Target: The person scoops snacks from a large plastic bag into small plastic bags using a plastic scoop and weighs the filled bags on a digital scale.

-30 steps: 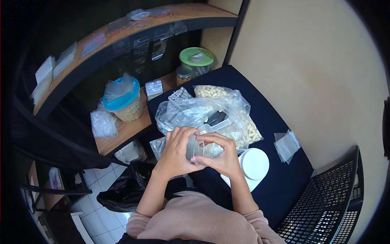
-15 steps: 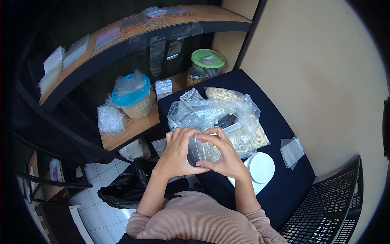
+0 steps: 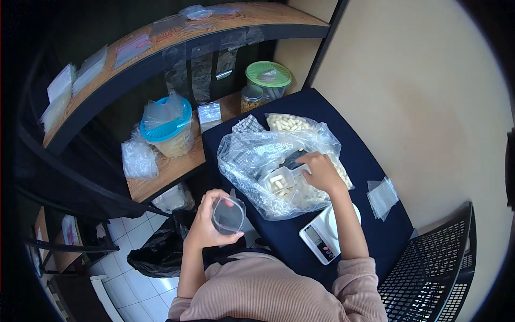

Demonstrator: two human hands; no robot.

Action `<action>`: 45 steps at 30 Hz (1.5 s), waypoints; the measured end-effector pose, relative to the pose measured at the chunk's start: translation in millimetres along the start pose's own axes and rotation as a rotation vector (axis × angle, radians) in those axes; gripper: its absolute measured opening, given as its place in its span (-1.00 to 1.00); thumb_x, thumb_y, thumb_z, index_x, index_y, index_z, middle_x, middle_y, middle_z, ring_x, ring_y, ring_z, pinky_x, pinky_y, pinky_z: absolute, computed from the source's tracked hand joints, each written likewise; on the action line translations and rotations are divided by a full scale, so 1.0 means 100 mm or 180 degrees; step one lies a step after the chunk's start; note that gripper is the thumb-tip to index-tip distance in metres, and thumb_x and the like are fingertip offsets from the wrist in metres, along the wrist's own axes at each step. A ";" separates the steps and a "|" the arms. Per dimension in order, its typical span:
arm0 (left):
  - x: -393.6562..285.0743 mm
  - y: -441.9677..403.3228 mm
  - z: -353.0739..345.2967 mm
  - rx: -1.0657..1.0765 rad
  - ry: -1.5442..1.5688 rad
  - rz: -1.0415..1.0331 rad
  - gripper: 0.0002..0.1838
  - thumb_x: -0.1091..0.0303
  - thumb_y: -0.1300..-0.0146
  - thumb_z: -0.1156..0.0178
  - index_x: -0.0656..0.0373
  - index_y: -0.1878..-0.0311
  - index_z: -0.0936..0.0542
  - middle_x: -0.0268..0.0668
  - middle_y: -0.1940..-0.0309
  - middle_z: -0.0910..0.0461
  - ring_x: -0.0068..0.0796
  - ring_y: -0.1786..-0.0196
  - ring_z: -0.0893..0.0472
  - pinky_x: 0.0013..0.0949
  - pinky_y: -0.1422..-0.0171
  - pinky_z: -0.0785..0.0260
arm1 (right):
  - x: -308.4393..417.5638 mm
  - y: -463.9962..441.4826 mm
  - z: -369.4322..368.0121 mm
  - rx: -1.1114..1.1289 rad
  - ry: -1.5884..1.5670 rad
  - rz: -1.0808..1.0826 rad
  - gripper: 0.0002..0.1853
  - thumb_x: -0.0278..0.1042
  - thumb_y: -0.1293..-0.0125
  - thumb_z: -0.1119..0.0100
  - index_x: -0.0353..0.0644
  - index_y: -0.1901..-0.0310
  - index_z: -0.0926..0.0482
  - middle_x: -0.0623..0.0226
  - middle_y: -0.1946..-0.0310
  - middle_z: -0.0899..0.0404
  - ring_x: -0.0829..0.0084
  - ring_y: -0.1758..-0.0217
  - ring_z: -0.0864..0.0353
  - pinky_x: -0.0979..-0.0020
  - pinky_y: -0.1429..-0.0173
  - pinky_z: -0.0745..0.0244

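Observation:
In my left hand (image 3: 203,222) is a small clear plastic bag (image 3: 228,216), its mouth spread into a round opening. My right hand (image 3: 323,173) is over the large clear plastic bag (image 3: 241,180), thumb and forefinger apart around the handle of a white scoop (image 3: 279,180). That scoop rests in the large bag with a few pale, capsule-shaped pieces in it. More of these pieces (image 3: 343,174) lie in the bag around it. A dark object (image 3: 294,160), its kind unclear, shows in the bag near my right fingertips.
A white digital scale (image 3: 316,239) sits by my right forearm. Small clear bags (image 3: 382,198) lie at the table's right edge, above a black basket (image 3: 429,268). Left are a blue-lidded tub (image 3: 177,142) and a black bin bag (image 3: 161,244); a green-lidded tub (image 3: 268,75) stands behind.
My hands have separated. The left has moved down and left with the small bag, now opened wide; the right has let go of it and moved over to the scoop.

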State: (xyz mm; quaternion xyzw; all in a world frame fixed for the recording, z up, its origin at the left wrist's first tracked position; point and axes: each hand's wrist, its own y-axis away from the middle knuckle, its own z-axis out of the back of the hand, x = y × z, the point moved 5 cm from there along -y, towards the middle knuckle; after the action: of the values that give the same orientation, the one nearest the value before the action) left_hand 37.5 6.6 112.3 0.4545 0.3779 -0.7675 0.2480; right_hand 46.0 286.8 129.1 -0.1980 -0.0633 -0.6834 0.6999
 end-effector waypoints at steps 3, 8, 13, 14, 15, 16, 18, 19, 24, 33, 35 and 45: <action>0.19 0.14 -0.05 0.0174 0.0290 0.0492 -0.17 0.32 0.41 -0.44 0.19 -0.04 -0.26 -0.26 0.23 -0.38 -0.41 0.08 -0.43 -0.32 -0.13 -0.22 | -0.05 -0.01 -0.06 0.0548 0.0349 0.0264 -0.82 -0.54 0.01 -0.13 -0.19 0.31 -0.61 0.23 0.35 -0.57 0.25 0.18 -0.53 0.30 0.06 -0.39; 0.42 0.21 -0.26 0.0841 0.0307 0.0806 -0.13 0.29 0.36 -0.45 0.09 -0.13 -0.24 -0.27 0.19 -0.41 -0.36 0.02 -0.41 -0.27 -0.19 -0.14 | 0.09 0.02 0.18 0.0850 -0.0113 0.0260 -0.83 -0.55 0.03 -0.16 -0.15 0.35 -0.62 0.24 0.35 -0.55 0.29 0.20 -0.53 0.34 0.08 -0.38; 0.38 0.10 -0.42 0.1065 0.0261 0.0861 -0.14 0.24 0.35 -0.44 0.13 -0.12 -0.25 -0.26 0.12 -0.42 -0.34 -0.02 -0.40 -0.25 -0.21 -0.10 | 0.39 0.09 0.50 0.0249 0.1194 0.0545 -0.83 -0.59 0.02 -0.07 -0.16 0.40 -0.63 0.31 0.41 -0.51 0.37 0.24 -0.52 0.40 0.13 -0.35; 0.36 0.07 -0.45 0.1097 0.0209 0.0744 -0.15 0.23 0.35 -0.43 0.14 -0.10 -0.25 -0.24 0.07 -0.40 -0.32 -0.04 -0.40 -0.25 -0.21 -0.09 | 0.37 0.08 0.48 0.0256 0.1204 0.0539 -0.83 -0.59 0.02 -0.07 -0.16 0.40 -0.63 0.31 0.41 -0.51 0.37 0.24 -0.52 0.40 0.13 -0.35; 0.34 0.04 -0.47 0.1125 0.0154 0.0624 -0.16 0.22 0.35 -0.43 0.14 -0.09 -0.26 -0.23 0.03 -0.37 -0.30 -0.05 -0.39 -0.25 -0.22 -0.08 | 0.32 0.05 0.43 0.0182 0.1536 0.0564 -0.83 -0.57 0.03 -0.06 -0.17 0.40 -0.62 0.33 0.42 -0.49 0.38 0.27 -0.51 0.40 0.15 -0.35; 0.37 0.04 -0.50 0.1125 0.0159 0.0619 -0.16 0.22 0.35 -0.43 0.14 -0.09 -0.26 -0.23 0.03 -0.37 -0.30 -0.05 -0.39 -0.25 -0.22 -0.08 | 0.28 0.02 0.38 0.0105 0.1863 0.0591 -0.84 -0.56 0.04 -0.05 -0.18 0.41 -0.61 0.35 0.43 -0.48 0.39 0.30 -0.50 0.39 0.17 -0.35; 0.41 0.02 -0.54 0.1231 0.0130 0.0428 -0.17 0.20 0.36 -0.43 0.15 -0.07 -0.27 -0.21 -0.01 -0.32 -0.27 -0.09 -0.36 -0.24 -0.21 -0.08 | 0.23 -0.03 0.31 0.0073 0.2038 0.0579 -0.84 -0.55 0.06 -0.05 -0.18 0.41 -0.59 0.36 0.43 -0.47 0.40 0.31 -0.49 0.39 0.18 -0.34; 0.41 0.00 -0.55 0.1230 0.0128 0.0419 -0.17 0.20 0.36 -0.43 0.15 -0.07 -0.27 -0.21 -0.01 -0.32 -0.27 -0.09 -0.36 -0.24 -0.21 -0.08 | 0.21 -0.06 0.28 0.0048 0.2216 0.0566 -0.84 -0.53 0.07 -0.06 -0.19 0.40 -0.58 0.36 0.43 -0.47 0.40 0.33 -0.48 0.39 0.18 -0.34; 0.38 -0.10 -0.58 0.1248 -0.0051 0.0442 -0.18 0.18 0.37 -0.44 0.16 -0.04 -0.27 -0.21 -0.01 -0.28 -0.24 -0.13 -0.33 -0.25 -0.21 -0.08 | 0.13 -0.14 0.10 -0.0438 0.2081 0.0873 -0.94 -0.49 0.11 -0.06 -0.19 0.53 -0.52 0.36 0.49 -0.43 0.44 0.34 -0.47 0.44 0.24 -0.32; 0.40 -0.12 -0.60 0.1296 -0.0144 0.0640 -0.18 0.18 0.34 -0.43 0.19 -0.06 -0.27 -0.14 0.03 -0.37 -0.23 -0.08 -0.40 -0.25 -0.20 -0.12 | 0.08 0.07 0.25 0.0150 0.1097 0.1024 -0.78 -0.58 0.10 -0.01 -0.23 0.37 -0.58 0.33 0.43 -0.47 0.40 0.29 -0.46 0.40 0.13 -0.23; 0.45 -0.13 -0.63 0.1458 -0.0079 0.0695 -0.17 0.21 0.34 -0.44 0.21 -0.06 -0.25 -0.14 0.04 -0.38 -0.25 -0.07 -0.40 -0.28 -0.20 -0.15 | 0.00 0.04 0.28 0.0249 0.0933 0.0940 -0.77 -0.58 0.10 -0.02 -0.23 0.35 -0.59 0.32 0.43 -0.48 0.39 0.30 -0.46 0.39 0.14 -0.22; 0.44 -0.15 -0.75 0.1450 0.0324 0.0706 -0.06 0.25 0.31 -0.45 0.31 -0.18 -0.18 -0.08 -0.02 -0.39 -0.26 -0.13 -0.37 -0.31 -0.25 -0.13 | -0.06 -0.09 -0.01 0.1507 -0.0299 0.0712 -0.77 -0.48 -0.06 -0.03 -0.18 0.24 -0.61 0.31 0.45 -0.53 0.33 0.36 -0.49 0.34 0.12 -0.12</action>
State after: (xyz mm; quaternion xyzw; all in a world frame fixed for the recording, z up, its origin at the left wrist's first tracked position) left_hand 44.5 74.0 55.8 0.5753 0.1551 -0.7771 0.2026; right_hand 36.5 292.1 127.3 -0.0661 -0.2315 -0.5580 0.7942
